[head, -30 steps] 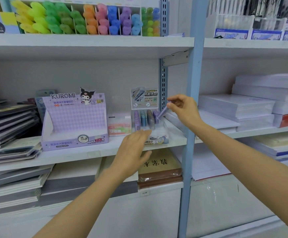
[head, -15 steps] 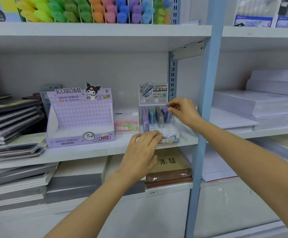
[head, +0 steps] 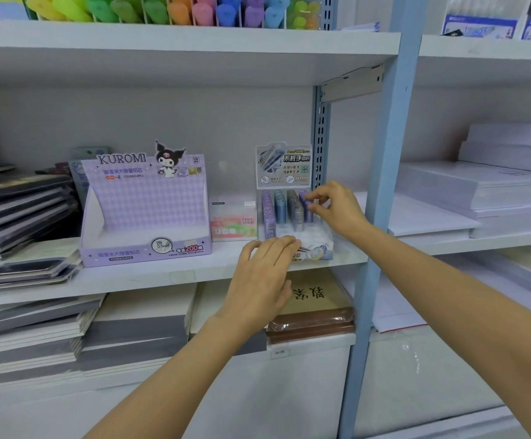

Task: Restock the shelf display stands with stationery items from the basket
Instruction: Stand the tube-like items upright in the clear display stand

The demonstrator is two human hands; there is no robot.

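**Ana:** What's the step in hand?

**Ben:** Seating a purple lead case (head: 305, 200) in the far-right column of the clear display stand (head: 284, 167). The stand is at the right end of the shelf (head: 162, 277), close to its front edge. The right hand (head: 337, 210) pinches the case near its top between thumb and fingertips. The left hand (head: 264, 280) lays straight fingers on the stand's front lip and grasps nothing.

**Ana:** How would you do it well?

**Ben:** I'd press down lightly with the left hand, since the stand looks light enough to slide toward the shelf's rear edge. Then I'd lower the case upright and in line with its column. I'd let go only once it sits level with its neighbours.

**Ana:** And the count?

**Ben:** There are four columns in the stand: purple, blue, grey, purple. I can't tell how many cases each one holds. There is one Kuromi display box (head: 143, 210) further left along the shelf. One small Fruit Soda box (head: 234, 221) sits between it and the stand. The basket isn't in view.
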